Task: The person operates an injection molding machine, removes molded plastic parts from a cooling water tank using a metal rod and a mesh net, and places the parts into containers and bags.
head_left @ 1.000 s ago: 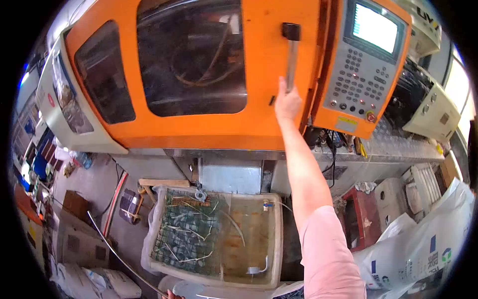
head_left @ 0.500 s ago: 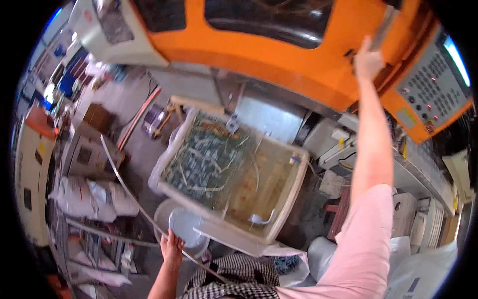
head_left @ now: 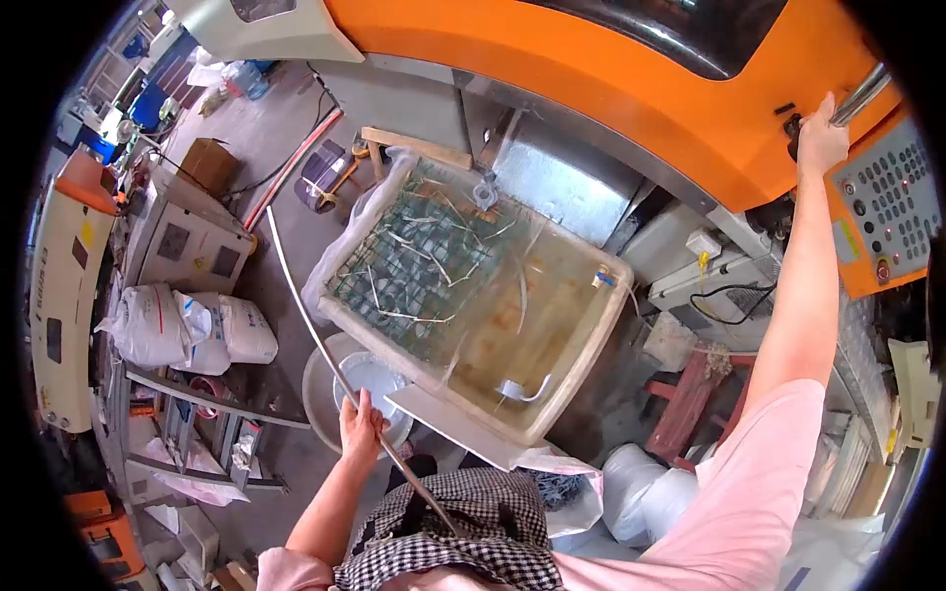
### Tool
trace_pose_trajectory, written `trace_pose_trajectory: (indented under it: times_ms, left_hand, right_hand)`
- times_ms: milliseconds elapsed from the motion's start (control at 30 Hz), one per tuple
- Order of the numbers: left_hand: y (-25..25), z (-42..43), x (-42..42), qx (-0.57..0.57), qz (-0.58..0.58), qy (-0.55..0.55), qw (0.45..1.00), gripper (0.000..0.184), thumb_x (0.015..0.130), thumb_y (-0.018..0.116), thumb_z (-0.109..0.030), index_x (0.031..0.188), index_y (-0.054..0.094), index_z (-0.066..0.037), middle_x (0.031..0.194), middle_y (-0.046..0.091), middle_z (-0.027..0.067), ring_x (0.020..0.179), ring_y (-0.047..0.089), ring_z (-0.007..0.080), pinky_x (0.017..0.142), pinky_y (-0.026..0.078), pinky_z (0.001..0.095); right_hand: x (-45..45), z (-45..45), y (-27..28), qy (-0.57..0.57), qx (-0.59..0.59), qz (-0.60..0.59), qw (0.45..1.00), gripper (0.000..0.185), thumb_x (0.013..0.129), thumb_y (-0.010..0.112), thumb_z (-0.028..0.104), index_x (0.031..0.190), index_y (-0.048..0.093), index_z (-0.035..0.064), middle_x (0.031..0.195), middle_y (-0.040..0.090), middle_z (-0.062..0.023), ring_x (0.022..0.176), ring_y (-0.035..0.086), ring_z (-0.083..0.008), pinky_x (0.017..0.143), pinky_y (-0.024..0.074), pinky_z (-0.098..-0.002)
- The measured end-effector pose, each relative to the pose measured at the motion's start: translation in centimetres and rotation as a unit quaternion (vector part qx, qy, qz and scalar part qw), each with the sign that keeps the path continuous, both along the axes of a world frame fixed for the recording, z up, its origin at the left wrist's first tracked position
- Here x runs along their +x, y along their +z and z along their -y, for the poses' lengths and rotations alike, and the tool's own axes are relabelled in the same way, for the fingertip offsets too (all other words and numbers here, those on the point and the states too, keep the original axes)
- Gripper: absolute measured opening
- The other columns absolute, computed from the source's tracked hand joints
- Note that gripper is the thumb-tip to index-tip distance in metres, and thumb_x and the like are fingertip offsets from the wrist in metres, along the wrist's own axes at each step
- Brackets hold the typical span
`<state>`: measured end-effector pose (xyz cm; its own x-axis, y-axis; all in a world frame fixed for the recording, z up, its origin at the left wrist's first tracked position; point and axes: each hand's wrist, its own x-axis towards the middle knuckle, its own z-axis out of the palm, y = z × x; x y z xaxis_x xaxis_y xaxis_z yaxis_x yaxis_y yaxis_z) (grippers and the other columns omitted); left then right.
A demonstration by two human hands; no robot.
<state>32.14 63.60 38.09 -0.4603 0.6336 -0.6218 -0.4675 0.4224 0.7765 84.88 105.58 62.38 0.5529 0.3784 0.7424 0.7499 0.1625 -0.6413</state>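
My left hand [head_left: 363,426] is closed around a long thin pole [head_left: 317,340]. The pole slants from the floor area at upper left down to the front of my checkered apron [head_left: 443,502]. At upper right, my right arm is stretched out, and my right hand [head_left: 823,143] grips the metal handle [head_left: 863,95] on the orange machine door [head_left: 650,108]. A dark latch sits on the door just left of that hand. Beyond my left hand stands a round white bucket [head_left: 370,379], set in or against a larger pale tub.
A large water-filled tank [head_left: 581,384] stands ahead, with netting and pale strips in its left half. The control panel [head_left: 887,202] is at right. White sacks [head_left: 187,330], a metal rack [head_left: 197,419] and a cabinet [head_left: 192,246] line the left; a red stool [head_left: 690,404] stands right.
The view has shifted, so the machine's door and window sit higher and farther right in the picture. Both hands keep their hold on the pole and the handle.
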Motion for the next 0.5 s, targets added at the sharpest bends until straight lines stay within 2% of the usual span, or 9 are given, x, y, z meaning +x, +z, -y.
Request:
trace_pose_trajectory:
  times_ms: [100,133,233,267,333,400,433,467,500]
  left_hand:
    - [-2.7,-1.0,0.3,0.032,0.022,-0.017,0.999,0.017,0.091,0.050,-0.027,0.089,0.041,-0.012,0.059,0.031,-0.0019,0.049,0.033,0.0095,0.047,0.034,0.0249]
    - [-3.2,-1.9,1.0,0.019,0.041,-0.014,0.999,0.018,0.091,0.051,-0.027,0.087,0.040,-0.013,0.060,0.032,-0.0018,0.051,0.034,0.0096,0.048,0.034,0.0249]
    - [-7.2,-3.7,3.0,-0.013,0.021,-0.062,0.998,0.022,0.089,0.054,-0.029,0.087,0.039,-0.014,0.062,0.036,-0.0008,0.051,0.037,0.0102,0.047,0.040,0.0252]
    - [-8.6,-4.0,4.1,-0.005,0.040,-0.066,0.997,0.022,0.088,0.054,-0.029,0.087,0.039,-0.013,0.062,0.037,-0.0004,0.052,0.039,0.0103,0.047,0.041,0.0253]
    - [-10.4,-4.8,6.8,-0.006,0.038,-0.087,0.995,0.023,0.089,0.054,-0.027,0.091,0.038,-0.011,0.065,0.041,0.0005,0.052,0.041,0.0108,0.046,0.043,0.0271]
    - [-10.7,-5.7,9.5,0.007,0.031,-0.100,0.994,0.023,0.089,0.053,-0.024,0.094,0.038,-0.008,0.067,0.043,0.0014,0.051,0.042,0.0111,0.045,0.044,0.0289]
    - [-10.7,-5.9,10.8,0.028,0.047,-0.094,0.994,0.023,0.089,0.053,-0.023,0.094,0.037,-0.008,0.067,0.043,0.0018,0.051,0.043,0.0111,0.045,0.045,0.0292]
    - [-12.6,-6.0,11.7,0.029,0.026,-0.106,0.994,0.023,0.089,0.052,-0.022,0.094,0.037,-0.007,0.068,0.043,0.0025,0.053,0.044,0.0117,0.046,0.045,0.0291]
    - [-12.3,-6.2,12.5,0.031,0.034,-0.127,0.991,0.024,0.089,0.052,-0.023,0.094,0.036,-0.006,0.068,0.043,0.0031,0.055,0.044,0.0123,0.047,0.046,0.0284]
  right_hand:
    - [1.1,0.0,-1.0,-0.078,0.011,0.070,0.994,0.046,0.082,0.056,0.042,0.074,0.055,-0.0033,0.056,0.058,-0.0136,0.062,0.061,-0.0300,0.066,0.0458,-0.0370]
    - [0.2,1.4,-2.2,-0.096,0.012,0.120,0.988,0.044,0.082,0.056,0.039,0.084,0.051,-0.0044,0.072,0.054,-0.0179,0.074,0.056,-0.0325,0.072,0.0431,-0.0391]
    - [-10.0,12.5,-10.6,0.114,-0.095,0.203,0.968,0.051,0.084,0.056,0.030,0.113,0.037,-0.0077,0.118,0.040,-0.0308,0.110,0.041,-0.0398,0.090,0.0347,-0.0453]
    - [-13.5,17.4,-14.9,0.247,-0.185,0.162,0.937,0.053,0.085,0.055,0.029,0.117,0.033,-0.0064,0.120,0.040,-0.0289,0.109,0.043,-0.0378,0.089,0.0363,-0.0430]
    - [-20.5,28.9,-23.8,0.472,-0.431,0.027,0.769,0.057,0.087,0.053,0.028,0.125,0.025,-0.0038,0.124,0.039,-0.0252,0.106,0.047,-0.0339,0.088,0.0395,-0.0384]
    - [-25.0,37.5,-30.0,0.570,-0.560,-0.070,0.597,0.063,0.088,0.052,0.026,0.133,0.017,-0.0012,0.128,0.038,-0.0214,0.103,0.052,-0.0299,0.087,0.0427,-0.0338]
    - [-26.5,40.9,-33.4,0.573,-0.574,-0.093,0.577,0.066,0.089,0.051,0.025,0.137,0.013,0.0001,0.130,0.037,-0.0196,0.102,0.054,-0.0279,0.087,0.0443,-0.0314]
    - [-27.4,41.3,-31.8,0.530,-0.641,-0.392,0.392,0.063,0.090,0.051,0.022,0.139,0.015,0.0071,0.130,0.036,-0.0199,0.089,0.060,-0.0243,0.073,0.0507,-0.0283]
    - [-28.6,41.5,-29.5,0.471,-0.636,-0.443,0.421,0.059,0.089,0.052,0.015,0.138,0.019,0.0112,0.120,0.047,-0.0177,0.085,0.062,-0.0168,0.061,0.0512,-0.0254]
